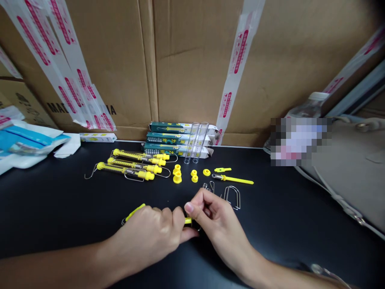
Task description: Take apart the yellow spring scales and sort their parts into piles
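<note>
My left hand [158,230] is closed round a yellow spring scale part; a yellow strip [135,212] with a wire loop at its end pokes out on one side, and a yellow end piece [188,221] on the other. Against that end, my right hand [215,214] pinches a thin metal wire, mostly hidden by the fingers. Just beyond the right hand lie bent wire handles [233,196] and small springs [205,186]. Further off are yellow caps [177,176], smaller yellow plugs [194,176], a yellow ring [206,172] and a yellow scale rod with a spring [237,180].
Assembled spring scales [129,170] lie at the left on the black table [75,208]. Two clear tubes [197,142] lean on stacked boxes [168,139] before a large cardboard box [192,72]. A plastic bottle [309,106] and beige bag [349,168] stand at right.
</note>
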A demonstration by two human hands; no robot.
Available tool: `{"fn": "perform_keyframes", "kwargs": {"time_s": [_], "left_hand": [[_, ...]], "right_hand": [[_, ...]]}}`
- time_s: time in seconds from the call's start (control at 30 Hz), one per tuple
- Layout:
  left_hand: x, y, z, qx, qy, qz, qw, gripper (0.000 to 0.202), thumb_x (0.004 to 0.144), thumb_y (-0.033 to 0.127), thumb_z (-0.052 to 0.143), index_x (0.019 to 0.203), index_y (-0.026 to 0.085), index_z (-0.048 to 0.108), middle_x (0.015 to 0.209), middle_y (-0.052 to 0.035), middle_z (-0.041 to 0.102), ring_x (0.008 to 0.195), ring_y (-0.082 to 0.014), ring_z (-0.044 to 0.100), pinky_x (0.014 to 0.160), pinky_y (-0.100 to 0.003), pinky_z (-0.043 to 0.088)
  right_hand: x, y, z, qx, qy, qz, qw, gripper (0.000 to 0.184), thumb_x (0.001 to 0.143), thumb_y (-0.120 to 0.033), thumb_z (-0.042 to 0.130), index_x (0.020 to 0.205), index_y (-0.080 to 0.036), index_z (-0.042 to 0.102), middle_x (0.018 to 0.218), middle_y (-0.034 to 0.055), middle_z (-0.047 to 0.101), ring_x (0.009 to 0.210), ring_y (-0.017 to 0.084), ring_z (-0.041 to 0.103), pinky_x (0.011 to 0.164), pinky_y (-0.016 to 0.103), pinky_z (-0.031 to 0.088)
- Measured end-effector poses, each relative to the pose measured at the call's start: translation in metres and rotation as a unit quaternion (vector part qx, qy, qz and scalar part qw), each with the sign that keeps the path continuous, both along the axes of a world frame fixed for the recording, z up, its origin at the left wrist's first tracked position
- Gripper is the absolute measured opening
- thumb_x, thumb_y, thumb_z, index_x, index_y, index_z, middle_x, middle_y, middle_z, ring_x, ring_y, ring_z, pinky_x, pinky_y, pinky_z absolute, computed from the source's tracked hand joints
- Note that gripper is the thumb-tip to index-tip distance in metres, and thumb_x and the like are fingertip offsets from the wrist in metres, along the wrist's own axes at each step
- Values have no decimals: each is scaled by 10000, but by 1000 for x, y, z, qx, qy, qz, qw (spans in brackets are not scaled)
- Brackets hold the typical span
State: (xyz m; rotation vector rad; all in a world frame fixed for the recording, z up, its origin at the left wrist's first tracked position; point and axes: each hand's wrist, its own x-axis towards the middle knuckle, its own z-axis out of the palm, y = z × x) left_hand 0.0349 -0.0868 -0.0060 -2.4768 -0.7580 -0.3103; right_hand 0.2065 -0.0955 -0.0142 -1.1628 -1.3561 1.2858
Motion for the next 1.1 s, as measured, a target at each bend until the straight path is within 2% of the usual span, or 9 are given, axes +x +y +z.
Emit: {"fn": "perform_keyframes", "kwargs": {"time_s": [0.2, 0.3, 0.47, 0.63, 0.8, 0.9, 1.1], "left_hand": [[-1, 6, -4, -65, -23, -7, 998, 319, 863, 409, 694, 712, 172, 544, 492, 36, 587, 365, -200, 592, 329, -307, 390], [-1, 8, -4, -75, -25, -11, 997, 332, 875, 430, 676, 717, 169, 545, 490, 38, 590, 374, -198, 600, 344, -295, 379], [-1, 6, -1, -21, -19, -20, 999, 414, 883, 521, 628, 678, 183, 503, 464, 36, 534, 336, -172, 536, 329, -275, 328], [-1, 2, 0, 18, -8, -15, 1000, 402, 901, 519, 597, 677, 201, 492, 455, 26, 504, 320, -182, 494, 308, -294, 319], [-3, 5, -5, -28, -32, -15, 999, 326, 882, 408, 671, 699, 186, 516, 477, 41, 556, 346, -178, 559, 328, -286, 349], [-3, 5, -5, -60, -30, -2, 998, 304, 874, 396, 681, 721, 182, 530, 485, 43, 575, 362, -194, 584, 337, -298, 391], [0, -4, 3, 15, 34, -1, 999, 337, 873, 418, 666, 682, 190, 508, 482, 15, 538, 325, -203, 519, 276, -303, 374]], "right_hand": [[1, 0, 1, 25, -3, 10, 1000, 331, 891, -445, 632, 702, -193, 531, 678, -32, 518, 640, 122, 433, 583, 259, 348], [0, 2, 1, 8, 8, 10, 1000, 327, 883, -444, 642, 703, -195, 529, 666, -36, 508, 633, 121, 428, 573, 255, 342], [-1, 5, 0, -17, 14, 3, 1000, 369, 868, -471, 652, 679, -196, 493, 642, -47, 477, 611, 111, 406, 561, 248, 335], [-2, 1, -1, -1, 1, -2, 1000, 354, 879, -461, 644, 688, -195, 511, 651, -41, 503, 618, 112, 436, 563, 242, 356], [0, 0, -1, 30, -15, -3, 999, 309, 885, -429, 646, 709, -192, 555, 676, -26, 558, 630, 120, 492, 582, 241, 397], [-1, 0, -1, 17, -16, -17, 1000, 326, 882, -446, 641, 700, -195, 540, 661, -30, 545, 614, 118, 480, 557, 236, 387], [-1, -2, -2, 43, -55, -18, 997, 315, 903, -423, 617, 699, -198, 534, 654, -29, 551, 606, 117, 493, 557, 234, 391]]}}
